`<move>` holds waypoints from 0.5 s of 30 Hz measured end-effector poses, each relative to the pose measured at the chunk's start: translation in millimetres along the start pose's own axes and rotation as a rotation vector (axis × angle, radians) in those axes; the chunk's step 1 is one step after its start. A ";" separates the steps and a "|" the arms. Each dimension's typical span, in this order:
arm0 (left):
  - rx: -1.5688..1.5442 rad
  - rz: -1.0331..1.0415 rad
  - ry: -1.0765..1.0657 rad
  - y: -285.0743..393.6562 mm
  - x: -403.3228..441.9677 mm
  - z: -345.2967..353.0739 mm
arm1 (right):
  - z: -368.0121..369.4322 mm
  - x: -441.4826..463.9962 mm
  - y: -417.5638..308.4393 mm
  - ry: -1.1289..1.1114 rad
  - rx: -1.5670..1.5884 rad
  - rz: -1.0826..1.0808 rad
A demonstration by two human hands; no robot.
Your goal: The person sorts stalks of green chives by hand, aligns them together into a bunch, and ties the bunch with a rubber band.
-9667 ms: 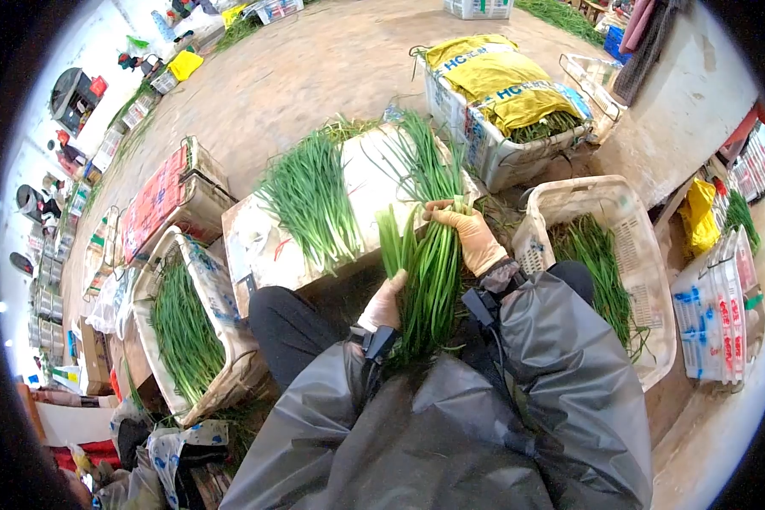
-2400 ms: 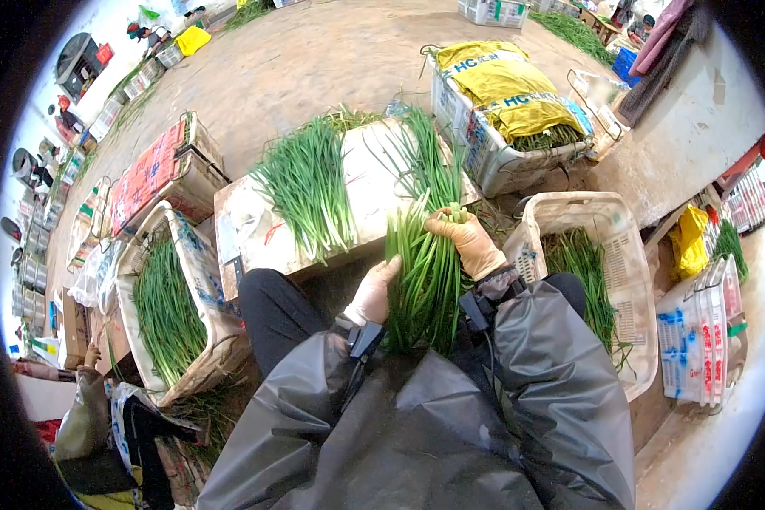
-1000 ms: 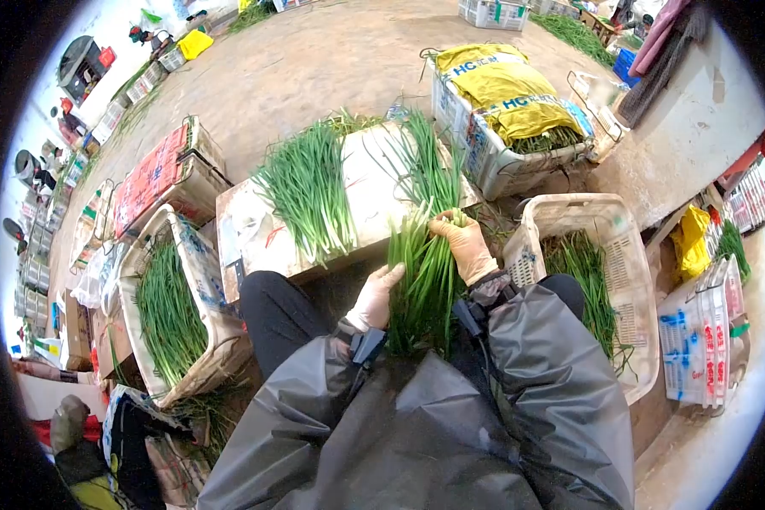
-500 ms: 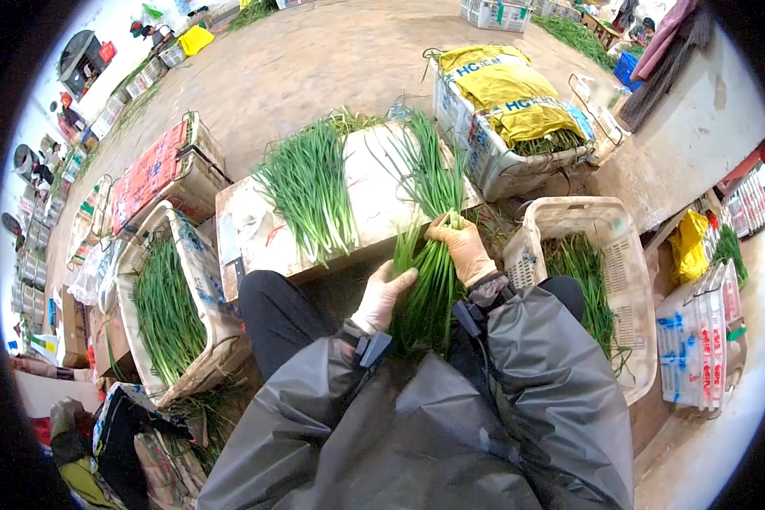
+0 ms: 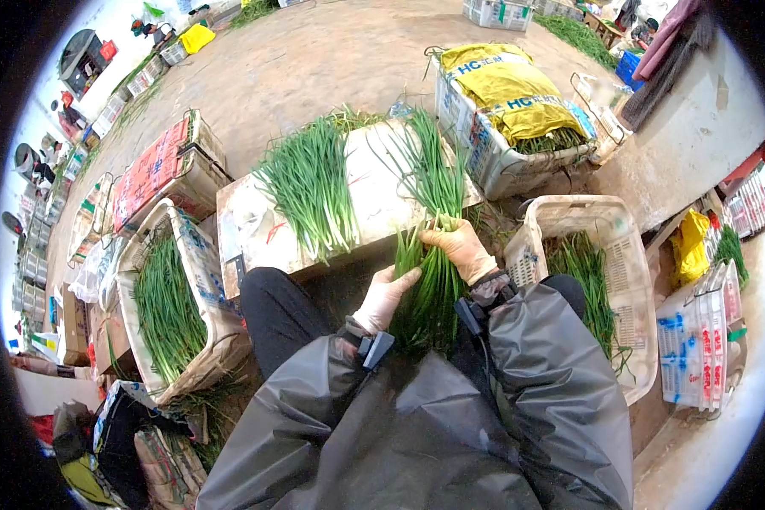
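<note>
The right hand (image 5: 459, 248) grips the upper end of a bunch of green stalks (image 5: 432, 302), while the left hand (image 5: 382, 299) pinches its left edge. The bunch lies between the person's knees, just before a low white counter (image 5: 268, 246) bearing a broad sheaf (image 5: 310, 187) and a narrower sheaf (image 5: 436, 174). A left crate (image 5: 202, 265) and a right crate (image 5: 636, 293), both containing similar greenery, flank the person.

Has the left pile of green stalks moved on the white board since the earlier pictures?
No: the left pile still lies on the same part of the white board.
</note>
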State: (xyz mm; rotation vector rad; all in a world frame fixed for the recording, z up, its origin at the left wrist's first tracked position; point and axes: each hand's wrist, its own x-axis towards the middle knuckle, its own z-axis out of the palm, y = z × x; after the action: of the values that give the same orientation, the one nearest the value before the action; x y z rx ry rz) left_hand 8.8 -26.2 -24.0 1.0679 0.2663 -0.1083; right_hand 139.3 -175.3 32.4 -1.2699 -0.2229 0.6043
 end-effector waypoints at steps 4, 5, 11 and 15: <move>-0.042 0.062 0.095 -4.6 2.7 2.6 | 1.1 1.0 4.4 0.051 -0.061 -0.040; -0.059 0.081 0.131 -5.7 4.5 1.8 | 1.3 -0.7 4.4 0.056 -0.053 -0.069; -0.176 0.145 0.373 13.4 7.6 3.0 | -2.1 -2.2 4.3 0.039 -0.076 -0.075; -0.201 0.176 0.396 11.4 14.1 -17.0 | -6.7 -5.2 -6.5 -0.025 -0.001 0.007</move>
State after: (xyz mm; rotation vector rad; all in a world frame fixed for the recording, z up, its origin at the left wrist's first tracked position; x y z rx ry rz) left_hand 22.1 -5.3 -25.8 0.9014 0.5264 0.2861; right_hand 140.2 -184.7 37.4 -1.2648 -0.2390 0.6266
